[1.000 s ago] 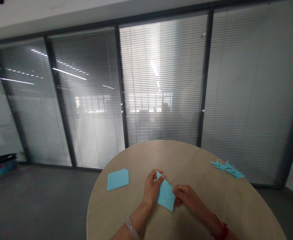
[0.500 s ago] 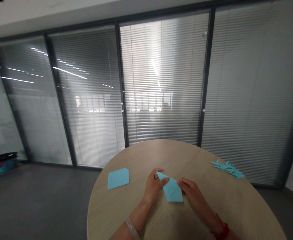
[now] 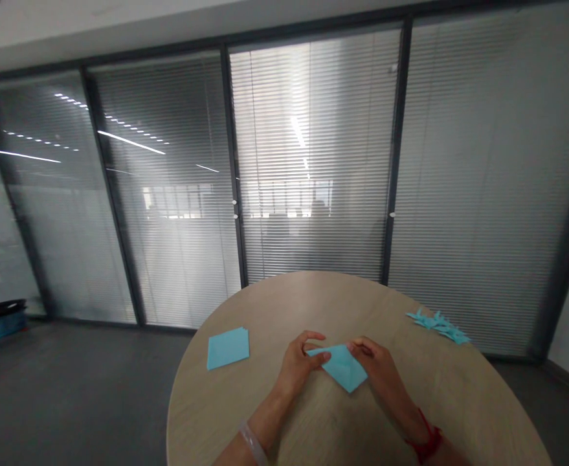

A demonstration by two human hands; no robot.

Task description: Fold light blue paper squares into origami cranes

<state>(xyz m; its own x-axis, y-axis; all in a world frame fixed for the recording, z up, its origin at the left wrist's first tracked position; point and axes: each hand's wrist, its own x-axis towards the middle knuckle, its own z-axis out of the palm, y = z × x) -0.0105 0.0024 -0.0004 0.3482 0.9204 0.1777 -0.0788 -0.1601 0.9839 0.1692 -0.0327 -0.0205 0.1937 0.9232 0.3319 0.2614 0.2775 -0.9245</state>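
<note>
Between my hands is a sheet of light blue folded paper [image 3: 346, 370], one corner pointing toward me and a crease showing on its face. My left hand [image 3: 300, 359] pinches its left corner, thumb on top and the other fingers behind. At its upper right edge, my right hand [image 3: 375, 364] grips the paper between thumb and curled fingers. A pale bangle circles my left wrist and a red band my right one.
On the round wooden table [image 3: 284, 304], a stack of blue paper squares [image 3: 228, 348] lies to the left. A heap of folded blue paper pieces [image 3: 438, 325] rests near the right edge. Glass partitions with blinds [image 3: 313, 162] stand behind; dark-rimmed blue bins [image 3: 3, 320] sit on the floor at left.
The folded paper has turned so that a corner, rather than a flat edge, points toward me. My right hand has shifted slightly up along its edge, while my left stays at the left corner.
</note>
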